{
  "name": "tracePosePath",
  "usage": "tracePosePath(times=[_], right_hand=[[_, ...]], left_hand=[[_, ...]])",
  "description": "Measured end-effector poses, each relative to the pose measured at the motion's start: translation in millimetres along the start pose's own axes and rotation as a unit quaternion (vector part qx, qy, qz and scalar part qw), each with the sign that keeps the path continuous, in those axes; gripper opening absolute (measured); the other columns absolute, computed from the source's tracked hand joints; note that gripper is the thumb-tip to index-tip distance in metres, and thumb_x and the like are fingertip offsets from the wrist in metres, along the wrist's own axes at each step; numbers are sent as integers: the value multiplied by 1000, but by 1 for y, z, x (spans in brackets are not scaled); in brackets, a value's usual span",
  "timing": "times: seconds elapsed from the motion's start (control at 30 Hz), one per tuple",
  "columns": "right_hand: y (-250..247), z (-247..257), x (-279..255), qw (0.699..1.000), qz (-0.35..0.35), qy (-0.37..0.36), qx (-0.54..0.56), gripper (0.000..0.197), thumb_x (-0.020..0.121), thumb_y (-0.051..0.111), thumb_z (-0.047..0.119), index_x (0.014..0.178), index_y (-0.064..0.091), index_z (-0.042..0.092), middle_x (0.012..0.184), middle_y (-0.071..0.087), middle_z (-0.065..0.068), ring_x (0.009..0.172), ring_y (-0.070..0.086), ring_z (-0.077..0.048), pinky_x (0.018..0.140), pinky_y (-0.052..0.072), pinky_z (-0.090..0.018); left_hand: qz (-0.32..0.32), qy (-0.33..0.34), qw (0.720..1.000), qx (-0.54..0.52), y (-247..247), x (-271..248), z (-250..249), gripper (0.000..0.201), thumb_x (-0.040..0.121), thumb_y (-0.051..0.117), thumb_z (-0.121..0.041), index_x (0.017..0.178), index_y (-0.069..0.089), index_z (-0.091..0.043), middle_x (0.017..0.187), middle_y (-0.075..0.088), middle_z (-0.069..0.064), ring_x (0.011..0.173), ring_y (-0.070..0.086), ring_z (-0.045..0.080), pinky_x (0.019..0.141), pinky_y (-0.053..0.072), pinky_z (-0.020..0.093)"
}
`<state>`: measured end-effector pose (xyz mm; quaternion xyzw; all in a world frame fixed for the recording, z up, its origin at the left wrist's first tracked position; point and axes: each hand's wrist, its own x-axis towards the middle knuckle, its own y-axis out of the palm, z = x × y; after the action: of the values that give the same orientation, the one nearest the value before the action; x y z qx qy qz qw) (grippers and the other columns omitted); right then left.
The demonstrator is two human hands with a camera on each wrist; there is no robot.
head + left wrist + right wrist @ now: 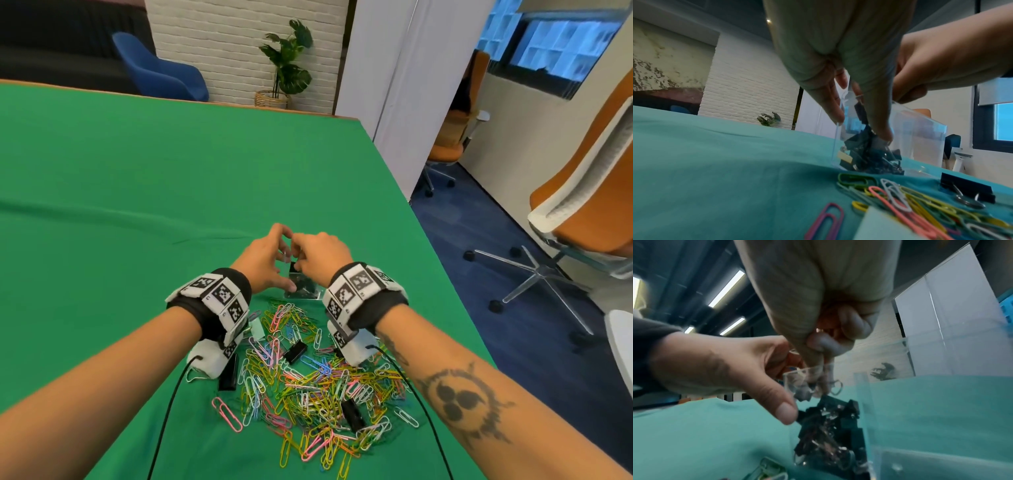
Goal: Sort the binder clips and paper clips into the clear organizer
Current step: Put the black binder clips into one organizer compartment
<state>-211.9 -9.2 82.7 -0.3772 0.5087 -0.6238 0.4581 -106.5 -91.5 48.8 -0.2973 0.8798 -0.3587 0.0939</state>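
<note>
Right now both hands meet over the clear organizer, which stands on the green worktop just beyond the pile of paper clips. The right hand has its fingers curled, pinching a black binder clip by its wire handles just above the organizer's open top. The left hand has its thumb and fingers spread against the organizer's near wall, seemingly to steady it; whether it truly clasps the wall I cannot tell. One compartment already holds a heap of black binder clips. More binder clips lie among the paper clips, one near the middle and another nearer the person.

Judging by the look of them, the binder clips are small, stiff and springy, best taken by the folded wire handles or across the black body. The paper clips are light, thin and apt to tangle, so they probably call for a fingertip pinch or a scoop. The organizer seems light and slick, likely to slide unless braced.
</note>
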Motion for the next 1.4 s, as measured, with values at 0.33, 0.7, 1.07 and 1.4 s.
tracePosePath(times=[0.33, 0.7, 1.07, 1.4], right_hand=[[-31, -42, -22, 985, -105, 67, 120, 20, 89, 55, 23, 106, 67, 20, 99, 73, -5, 90, 63, -24, 87, 51, -35], [7, -67, -89, 985, 155, 74, 30, 32, 84, 65, 26, 114, 63, 21, 106, 66, 2, 97, 61, -17, 82, 49, -28], [27, -46, -94, 980, 192, 41, 22, 31, 74, 73, 37, 90, 57, 16, 89, 58, -3, 79, 52, -19, 65, 40, -25], [-31, -27, -39, 989, -45, 11, 142, 25, 76, 71, 28, 98, 62, 19, 96, 57, -1, 86, 53, -17, 80, 45, -33]], left_hand=[[11, -6, 1000, 12, 0, -1, 0, 71, 59, 86, -9, 115, 42, -10, 103, 56, 4, 101, 57, 19, 79, 53, 34], [11, 2, 997, 70, 1, 2, 0, 63, 60, 86, -16, 114, 55, -5, 111, 62, 9, 101, 59, 21, 94, 47, 28], [15, -2, 997, 79, 2, 0, -2, 62, 62, 84, -15, 115, 53, -6, 110, 61, 9, 97, 58, 19, 97, 48, 38], [12, -12, 999, 51, 2, -5, -4, 61, 62, 84, -11, 115, 53, -4, 111, 61, 12, 100, 59, 22, 98, 48, 36]])
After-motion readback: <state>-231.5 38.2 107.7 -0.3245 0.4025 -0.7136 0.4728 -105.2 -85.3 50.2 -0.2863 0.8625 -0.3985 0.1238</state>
